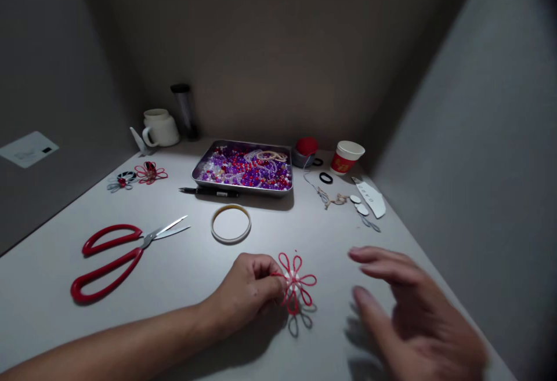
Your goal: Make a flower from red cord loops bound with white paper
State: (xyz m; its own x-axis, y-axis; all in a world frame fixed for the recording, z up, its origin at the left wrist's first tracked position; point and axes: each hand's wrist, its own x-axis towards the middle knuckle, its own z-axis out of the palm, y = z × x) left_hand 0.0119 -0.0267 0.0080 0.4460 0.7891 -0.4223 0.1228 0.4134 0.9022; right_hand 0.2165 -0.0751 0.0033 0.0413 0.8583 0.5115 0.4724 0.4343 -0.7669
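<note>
My left hand (pixel 248 289) pinches a red wire flower (pixel 296 283) with looped petals and pale beads at its centre, holding it just above the white table (pixel 183 288), where its shadow falls. To the flower's right, my right hand (pixel 404 317) hovers blurred, fingers spread and holding nothing. A white ring of tape (pixel 231 224) lies just beyond the left hand.
Red-handled scissors (pixel 117 256) lie at the left. A metal tray (pixel 204 166) of purple, red and white beads sits at the back, a black pen (pixel 209 192) before it. Two finished flowers (pixel 139 176), a mug (pixel 160 127), a paper cup (pixel 346 157), a red pincushion (pixel 306 148) and small white pieces (pixel 369 198) stand around.
</note>
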